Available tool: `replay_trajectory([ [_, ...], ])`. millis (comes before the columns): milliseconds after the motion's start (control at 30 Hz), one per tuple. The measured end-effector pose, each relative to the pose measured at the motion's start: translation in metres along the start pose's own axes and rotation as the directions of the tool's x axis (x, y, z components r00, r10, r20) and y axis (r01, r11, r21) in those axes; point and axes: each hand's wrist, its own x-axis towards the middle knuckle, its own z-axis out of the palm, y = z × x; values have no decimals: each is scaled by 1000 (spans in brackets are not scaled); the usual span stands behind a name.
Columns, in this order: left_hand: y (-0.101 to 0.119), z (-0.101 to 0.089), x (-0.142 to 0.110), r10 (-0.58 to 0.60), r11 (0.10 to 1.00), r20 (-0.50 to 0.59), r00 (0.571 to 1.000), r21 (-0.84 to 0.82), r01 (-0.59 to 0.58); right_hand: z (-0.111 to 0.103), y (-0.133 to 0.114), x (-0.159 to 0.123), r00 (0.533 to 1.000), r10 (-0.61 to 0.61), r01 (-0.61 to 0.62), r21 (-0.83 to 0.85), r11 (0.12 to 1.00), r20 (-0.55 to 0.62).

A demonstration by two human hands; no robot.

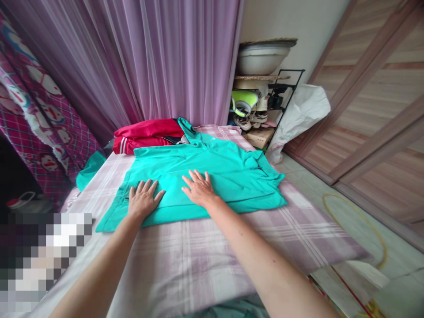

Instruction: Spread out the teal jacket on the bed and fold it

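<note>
Bed with plaid sheet is seen from its foot. One teal polo shirt is spread flat mid-bed, collar at 12 o'clock. One red track jacket is piled at 11 o'clock; one black wire shoe rack is placed at 1 o'clock. Two hands are open, palms pressed on the shirt: left hand at 7 o'clock, right hand at 6 o'clock.
</note>
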Motion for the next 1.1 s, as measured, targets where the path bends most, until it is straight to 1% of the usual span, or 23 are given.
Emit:
replay_trajectory([
  [67, -1, 0, 1, -11, 1000, -1, 1000, 3, 11, 9, 13, 1, 994, 51, -51, -2, 999, 95],
  [133, -1, 0, 2, -18, 1000, 8, 1000, 5, 18, 11, 33, -9, 990, 86, -85, -15, 996, 115],
  [200, -1, 1, 2, -15, 1000, 18, 1000, 5, 15, 6, 56, -26, 988, 118, -115, -42, 993, 98],
  [333, -2, 2, 3, -10, 1000, 10, 1000, -3, 10, -8, 107, -74, 982, 177, -167, -129, 977, 69],
  [400, -2, 1, 4, -11, 1000, 17, 1000, -6, 11, -14, 134, -96, 973, 225, -213, -178, 961, 48],
  [467, -2, -2, 5, -10, 1000, 35, 999, -4, 11, -17, 157, -112, 963, 270, -258, -221, 941, 25],
  [533, -1, -7, 6, -6, 1000, 61, 998, -4, 6, -17, 173, -121, 959, 282, -271, -248, 930, 13],
  [600, 3, -9, 3, -19, 1000, 73, 997, -6, 20, -15, 181, -123, 961, 275, -266, -261, 928, -2],
  [633, 6, -10, 0, -26, 1000, 62, 998, -8, 27, -13, 182, -123, 963, 268, -263, -263, 928, -18],
  [700, 16, -8, -9, -22, 999, 6, 1000, -25, 22, -10, 182, -122, 966, 247, -257, -257, 932, -72],
  [800, 38, -1, -32, 50, 996, -94, 994, -65, -57, -7, 182, -123, 960, 192, -236, -221, 946, -204],
  [867, 51, 3, -46, 107, 990, -122, 987, -81, -117, -7, 184, -126, 937, 150, -216, -186, 959, -316],
  [933, 59, 4, -57, 145, 983, -125, 981, -93, -158, -7, 187, -129, 902, 110, -194, -164, 967, -417],
  [1000, 62, 3, -62, 161, 978, -124, 979, -110, -174, -7, 188, -132, 868, 82, -182, -160, 970, -489],
  [1100, 60, 3, -63, 160, 975, -136, 978, -136, -178, -6, 187, -136, 825, 57, -170, -151, 974, -563],
])
